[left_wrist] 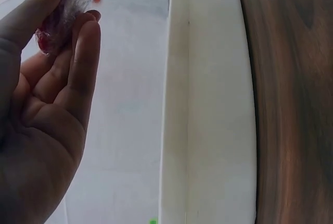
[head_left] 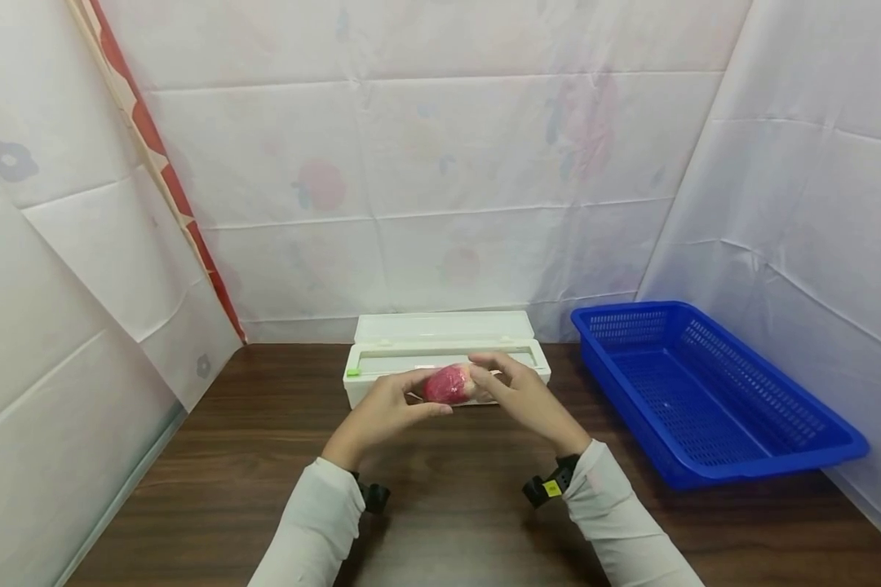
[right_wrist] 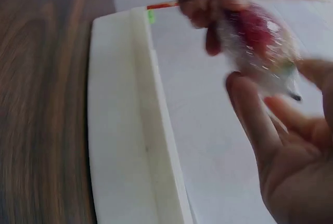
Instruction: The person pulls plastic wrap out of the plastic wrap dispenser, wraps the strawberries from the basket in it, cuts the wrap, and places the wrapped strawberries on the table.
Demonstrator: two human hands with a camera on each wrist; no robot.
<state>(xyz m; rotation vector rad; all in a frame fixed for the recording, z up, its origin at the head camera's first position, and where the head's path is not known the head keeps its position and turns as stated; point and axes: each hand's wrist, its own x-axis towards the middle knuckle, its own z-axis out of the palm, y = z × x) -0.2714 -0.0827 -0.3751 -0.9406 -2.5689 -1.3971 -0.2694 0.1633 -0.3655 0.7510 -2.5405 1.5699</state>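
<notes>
A red fruit (head_left: 448, 385) with a paler end, wrapped in clear plastic film, is held up between both hands in front of a white cling film dispenser (head_left: 360, 393). My left hand (head_left: 389, 408) grips its left end between thumb and fingers. At the other end, my right hand (head_left: 517, 393) has its fingers and thumb around the film-covered tip. In the right wrist view the film shines on the fruit (right_wrist: 257, 34), and a small dark tip sticks out. The dispenser's lid (head_left: 440, 326) stands raised behind it; a green piece (head_left: 352, 372) sits at its left end.
A blue plastic basket (head_left: 749, 471) with slotted walls stands on the right of the dark wooden table (head_left: 264, 456). White patterned sheets (head_left: 448, 163) hang at the back and both sides. Each wrist carries a black strapped device.
</notes>
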